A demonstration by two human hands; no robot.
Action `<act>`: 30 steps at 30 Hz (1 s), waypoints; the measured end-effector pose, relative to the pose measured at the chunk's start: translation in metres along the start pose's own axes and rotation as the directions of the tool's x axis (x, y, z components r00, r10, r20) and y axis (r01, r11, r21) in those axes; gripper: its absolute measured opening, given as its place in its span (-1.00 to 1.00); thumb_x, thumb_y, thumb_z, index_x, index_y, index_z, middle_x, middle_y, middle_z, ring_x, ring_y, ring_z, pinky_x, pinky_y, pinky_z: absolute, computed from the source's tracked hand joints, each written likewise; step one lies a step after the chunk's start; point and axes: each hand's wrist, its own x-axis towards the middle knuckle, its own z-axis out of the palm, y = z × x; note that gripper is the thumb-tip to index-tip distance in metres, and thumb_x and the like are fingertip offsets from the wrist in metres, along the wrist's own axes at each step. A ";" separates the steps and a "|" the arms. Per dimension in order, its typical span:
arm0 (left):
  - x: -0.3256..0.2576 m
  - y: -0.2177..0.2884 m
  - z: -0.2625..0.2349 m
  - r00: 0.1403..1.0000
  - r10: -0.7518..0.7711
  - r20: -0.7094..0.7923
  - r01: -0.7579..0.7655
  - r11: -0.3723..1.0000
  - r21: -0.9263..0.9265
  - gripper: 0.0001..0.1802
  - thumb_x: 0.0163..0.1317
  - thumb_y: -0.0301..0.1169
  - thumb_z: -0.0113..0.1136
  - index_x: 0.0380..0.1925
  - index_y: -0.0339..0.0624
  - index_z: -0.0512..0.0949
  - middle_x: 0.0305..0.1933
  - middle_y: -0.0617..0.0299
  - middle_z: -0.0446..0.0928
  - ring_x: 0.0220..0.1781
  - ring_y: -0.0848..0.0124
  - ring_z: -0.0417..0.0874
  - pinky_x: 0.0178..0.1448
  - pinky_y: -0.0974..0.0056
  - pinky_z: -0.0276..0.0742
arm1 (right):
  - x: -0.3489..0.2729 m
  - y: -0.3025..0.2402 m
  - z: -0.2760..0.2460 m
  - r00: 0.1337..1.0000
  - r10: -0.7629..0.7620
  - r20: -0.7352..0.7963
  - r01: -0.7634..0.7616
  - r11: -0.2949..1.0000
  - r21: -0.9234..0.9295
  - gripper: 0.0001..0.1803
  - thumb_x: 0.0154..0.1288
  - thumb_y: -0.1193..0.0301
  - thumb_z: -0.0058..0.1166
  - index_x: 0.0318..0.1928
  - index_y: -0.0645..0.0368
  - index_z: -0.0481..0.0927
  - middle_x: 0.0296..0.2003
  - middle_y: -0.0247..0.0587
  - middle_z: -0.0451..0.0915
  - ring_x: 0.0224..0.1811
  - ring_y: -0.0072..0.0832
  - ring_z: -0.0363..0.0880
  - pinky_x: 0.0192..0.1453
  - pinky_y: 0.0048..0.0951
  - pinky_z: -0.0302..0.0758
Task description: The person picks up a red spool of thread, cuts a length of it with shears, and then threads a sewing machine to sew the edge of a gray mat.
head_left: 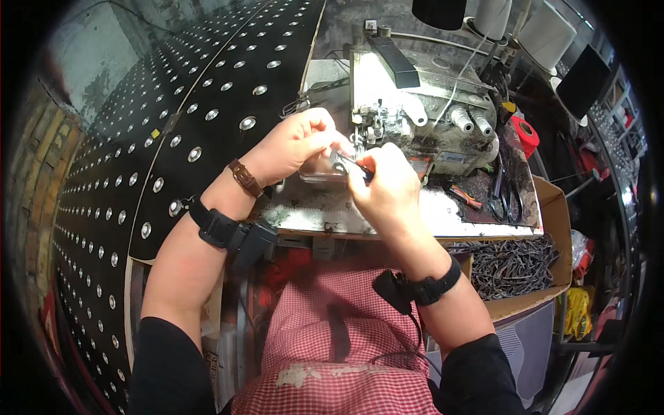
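Observation:
My left hand [309, 144] is closed in a pinch in front of the sewing machine [436, 117], under its lit needle area. Whatever lies between its fingertips is too small and glared to make out. Close beside it, my right hand [389, 181] grips a small dark tool [361, 170] whose thin end points toward the left fingertips. The tool's exact kind is unclear. Below both hands runs the pale front of the machine table [311, 216].
Several thread cones [546, 38] stand at the upper right, near a red spool [526, 135]. Black-handled scissors [508, 197] lie on the table's right side. A cardboard box [564, 235] of dark cord loops [515, 266] sits below. A black table studded with metal balls [207, 114] extends left.

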 end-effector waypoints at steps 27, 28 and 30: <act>-0.045 0.043 -0.099 0.936 0.100 -0.336 0.340 -0.026 0.940 -0.89 0.01 -0.52 -0.01 -0.42 -0.26 0.46 -0.40 -0.09 0.51 -0.25 -0.03 0.52 -0.21 0.04 0.44 | -0.027 0.024 -0.018 0.973 0.227 0.031 -0.229 0.962 0.147 -0.78 -0.08 0.35 0.22 -0.42 0.16 0.52 -0.46 -0.21 0.45 -0.44 -0.33 0.52 -0.33 -0.36 0.45; -0.048 0.043 -0.106 0.909 0.073 -0.410 0.415 -0.085 0.906 -0.88 0.00 -0.50 0.00 -0.43 -0.27 0.48 -0.39 -0.09 0.52 -0.23 -0.02 0.53 -0.19 0.04 0.45 | -0.029 0.026 -0.019 0.973 0.227 0.034 -0.229 0.962 0.148 -0.78 -0.08 0.35 0.22 -0.42 0.16 0.52 -0.46 -0.21 0.45 -0.44 -0.33 0.52 -0.33 -0.36 0.45; -0.036 0.032 -0.088 0.965 0.136 -0.226 0.226 0.013 0.974 -0.85 0.00 -0.44 0.03 -0.45 -0.26 0.52 -0.42 -0.05 0.52 -0.26 0.00 0.54 -0.16 0.05 0.45 | -0.028 0.024 -0.022 0.964 0.267 -0.012 -0.261 0.950 0.170 -0.76 -0.08 0.34 0.22 -0.41 0.18 0.51 -0.45 -0.20 0.46 -0.45 -0.36 0.51 -0.33 -0.40 0.45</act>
